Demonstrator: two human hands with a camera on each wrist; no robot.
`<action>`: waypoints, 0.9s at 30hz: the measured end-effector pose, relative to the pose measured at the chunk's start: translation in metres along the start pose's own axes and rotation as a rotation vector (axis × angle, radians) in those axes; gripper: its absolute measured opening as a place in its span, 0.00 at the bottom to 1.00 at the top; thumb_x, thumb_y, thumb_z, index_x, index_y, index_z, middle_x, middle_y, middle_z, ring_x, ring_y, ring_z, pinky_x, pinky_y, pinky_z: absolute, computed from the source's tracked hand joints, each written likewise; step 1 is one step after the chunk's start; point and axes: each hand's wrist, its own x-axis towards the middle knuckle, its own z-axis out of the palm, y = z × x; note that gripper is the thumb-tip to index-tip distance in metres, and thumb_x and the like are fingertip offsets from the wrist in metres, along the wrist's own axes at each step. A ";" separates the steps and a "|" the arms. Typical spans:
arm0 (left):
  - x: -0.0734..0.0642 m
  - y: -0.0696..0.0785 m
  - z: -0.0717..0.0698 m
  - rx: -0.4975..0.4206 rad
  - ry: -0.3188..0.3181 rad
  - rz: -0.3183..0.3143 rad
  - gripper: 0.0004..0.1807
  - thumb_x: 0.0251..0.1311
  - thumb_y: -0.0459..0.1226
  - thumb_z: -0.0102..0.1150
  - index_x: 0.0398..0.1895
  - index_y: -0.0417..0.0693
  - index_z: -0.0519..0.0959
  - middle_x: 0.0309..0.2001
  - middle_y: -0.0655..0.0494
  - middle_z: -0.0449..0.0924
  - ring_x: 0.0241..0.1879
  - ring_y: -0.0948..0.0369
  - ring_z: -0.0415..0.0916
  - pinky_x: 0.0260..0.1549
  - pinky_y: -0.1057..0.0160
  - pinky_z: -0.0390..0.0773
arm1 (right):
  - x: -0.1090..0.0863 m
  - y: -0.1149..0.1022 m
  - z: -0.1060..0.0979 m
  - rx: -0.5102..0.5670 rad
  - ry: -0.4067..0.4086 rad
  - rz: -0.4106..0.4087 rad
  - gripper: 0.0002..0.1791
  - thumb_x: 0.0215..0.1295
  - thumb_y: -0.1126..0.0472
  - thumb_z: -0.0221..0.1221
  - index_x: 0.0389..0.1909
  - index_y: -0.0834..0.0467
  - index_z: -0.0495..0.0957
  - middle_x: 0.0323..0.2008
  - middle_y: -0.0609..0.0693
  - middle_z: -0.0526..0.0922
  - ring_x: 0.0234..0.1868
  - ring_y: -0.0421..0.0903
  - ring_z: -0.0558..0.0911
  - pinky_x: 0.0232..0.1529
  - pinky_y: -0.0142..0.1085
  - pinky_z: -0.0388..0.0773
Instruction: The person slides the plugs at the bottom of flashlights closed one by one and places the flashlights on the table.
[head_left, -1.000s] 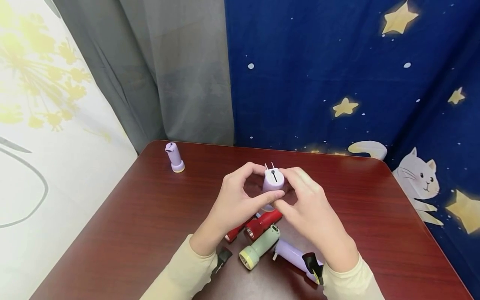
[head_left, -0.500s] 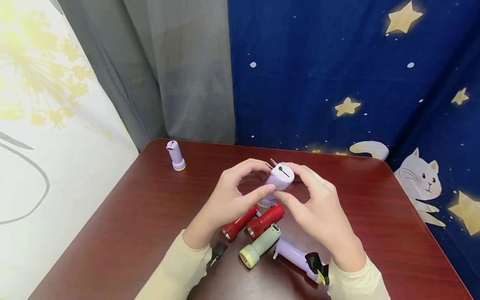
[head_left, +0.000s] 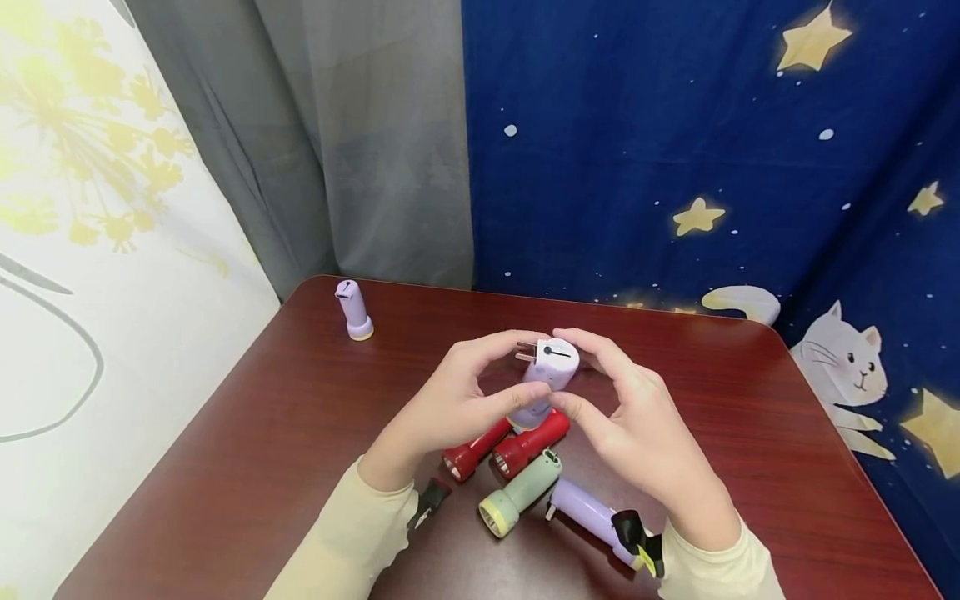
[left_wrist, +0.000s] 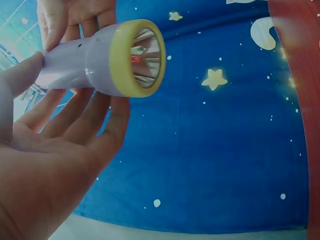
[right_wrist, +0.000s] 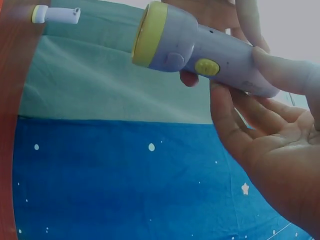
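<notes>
Centrally, the purple flashlight [head_left: 546, 379] is held between the left hand [head_left: 461, 396] and the right hand [head_left: 633, 408], above the table [head_left: 300, 417]. Both hands are partly closed around its body, each with bent fingers on the far side and the thumb on the near side. Its long axis is steep and slightly tilted: the plug end [head_left: 561, 355] is uppermost, and the yellow-rimmed lens [left_wrist: 146, 59] (plainly visible in the left wrist view) points down toward the table. Two prongs [head_left: 525, 357] project toward the left hand
</notes>
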 end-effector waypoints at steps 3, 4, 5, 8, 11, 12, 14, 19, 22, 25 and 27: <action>0.000 0.001 0.001 -0.024 0.053 0.017 0.25 0.65 0.28 0.70 0.65 0.42 0.79 0.56 0.47 0.86 0.54 0.57 0.87 0.58 0.56 0.88 | 0.002 0.000 0.001 0.090 0.007 0.013 0.35 0.60 0.72 0.74 0.69 0.53 0.77 0.55 0.48 0.86 0.52 0.39 0.87 0.57 0.23 0.83; 0.000 0.002 0.002 -0.030 0.076 0.015 0.25 0.64 0.28 0.71 0.65 0.43 0.79 0.55 0.47 0.86 0.54 0.57 0.88 0.57 0.55 0.88 | 0.002 0.000 0.002 0.116 0.012 0.020 0.35 0.60 0.72 0.74 0.68 0.54 0.77 0.55 0.48 0.85 0.51 0.39 0.87 0.56 0.25 0.84; 0.000 0.003 0.003 -0.035 0.101 0.010 0.25 0.63 0.28 0.72 0.64 0.43 0.79 0.55 0.46 0.87 0.53 0.57 0.88 0.56 0.55 0.89 | 0.003 0.000 0.002 0.133 0.016 0.026 0.34 0.60 0.73 0.74 0.67 0.55 0.77 0.54 0.49 0.85 0.50 0.39 0.87 0.55 0.26 0.85; -0.001 0.006 0.005 -0.054 0.186 -0.026 0.25 0.59 0.28 0.76 0.59 0.44 0.80 0.51 0.47 0.88 0.48 0.57 0.91 0.52 0.54 0.90 | 0.003 0.000 0.004 0.119 0.031 0.049 0.33 0.58 0.74 0.74 0.65 0.57 0.78 0.50 0.49 0.86 0.47 0.38 0.87 0.52 0.26 0.86; -0.001 0.007 0.008 -0.089 0.244 -0.060 0.26 0.54 0.28 0.80 0.55 0.46 0.80 0.48 0.48 0.88 0.43 0.57 0.91 0.48 0.54 0.91 | 0.002 0.000 0.007 0.066 0.025 0.045 0.34 0.57 0.74 0.74 0.65 0.57 0.78 0.46 0.47 0.87 0.45 0.38 0.86 0.50 0.24 0.85; -0.001 0.007 0.008 -0.097 0.255 -0.067 0.27 0.52 0.27 0.81 0.54 0.47 0.80 0.48 0.49 0.87 0.41 0.57 0.91 0.47 0.55 0.91 | 0.001 0.000 0.008 0.051 0.021 0.036 0.34 0.57 0.74 0.74 0.66 0.56 0.77 0.45 0.47 0.86 0.44 0.38 0.85 0.48 0.24 0.85; 0.000 0.007 0.009 -0.112 0.263 -0.077 0.28 0.51 0.27 0.82 0.54 0.48 0.81 0.47 0.50 0.87 0.39 0.57 0.90 0.45 0.55 0.92 | 0.001 0.000 0.010 0.014 0.014 0.018 0.35 0.57 0.73 0.74 0.66 0.56 0.77 0.45 0.46 0.85 0.42 0.37 0.84 0.46 0.23 0.85; 0.000 0.006 0.012 -0.114 0.256 -0.086 0.28 0.49 0.28 0.83 0.54 0.49 0.81 0.46 0.51 0.85 0.35 0.56 0.87 0.41 0.56 0.92 | 0.000 0.001 0.014 -0.070 0.014 -0.025 0.37 0.56 0.70 0.76 0.67 0.56 0.76 0.46 0.46 0.85 0.40 0.36 0.82 0.42 0.26 0.85; 0.000 0.007 0.014 -0.101 0.258 -0.111 0.28 0.49 0.29 0.84 0.52 0.50 0.80 0.44 0.52 0.85 0.32 0.57 0.86 0.38 0.57 0.91 | -0.001 0.001 0.015 -0.082 0.003 -0.026 0.36 0.57 0.68 0.76 0.67 0.56 0.75 0.47 0.47 0.85 0.40 0.36 0.82 0.41 0.28 0.86; 0.000 0.007 0.014 -0.080 0.255 -0.140 0.29 0.49 0.31 0.84 0.52 0.52 0.78 0.44 0.54 0.85 0.32 0.57 0.85 0.36 0.59 0.90 | -0.001 0.000 0.015 -0.082 -0.014 -0.017 0.36 0.58 0.67 0.76 0.68 0.57 0.75 0.47 0.46 0.85 0.40 0.36 0.82 0.41 0.31 0.87; 0.000 0.007 0.014 -0.068 0.250 -0.149 0.29 0.49 0.31 0.84 0.53 0.52 0.78 0.44 0.55 0.85 0.32 0.58 0.85 0.37 0.59 0.89 | -0.001 0.000 0.014 -0.096 -0.016 -0.013 0.36 0.58 0.66 0.76 0.68 0.57 0.75 0.48 0.46 0.85 0.41 0.36 0.82 0.42 0.32 0.87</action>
